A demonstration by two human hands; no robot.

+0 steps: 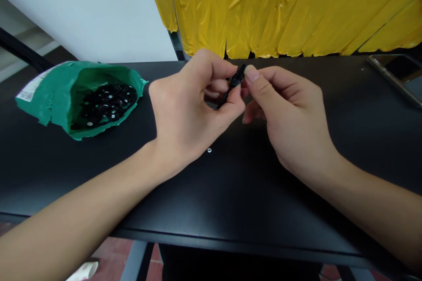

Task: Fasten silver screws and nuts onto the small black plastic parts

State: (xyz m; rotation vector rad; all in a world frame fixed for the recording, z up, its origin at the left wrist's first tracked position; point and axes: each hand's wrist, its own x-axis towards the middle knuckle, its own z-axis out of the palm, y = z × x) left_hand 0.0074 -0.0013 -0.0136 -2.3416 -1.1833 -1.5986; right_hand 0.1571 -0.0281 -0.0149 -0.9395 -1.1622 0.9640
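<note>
Between the fingers of my left hand [191,101] is a small black part [236,79], thin and elongated, its exact kind hard to make out. My right hand [293,109] pinches at its upper right end with thumb and forefinger. Both hands hover over the black table [231,202]. On the tabletop below them lies a tiny silver ring-like piece [209,150]. To the left, a torn green bag [49,92] lies on its side, its mouth facing the hands. Inside are many small black parts [108,101] with silver round bits.
A phone-like device [400,74] lies at the table's right back. Yellow plastic sheeting [263,9] hangs behind the table, beside a white panel [99,9]. A dark bar [23,50] stands at the left. A white cup-like object [84,271] is on the floor.
</note>
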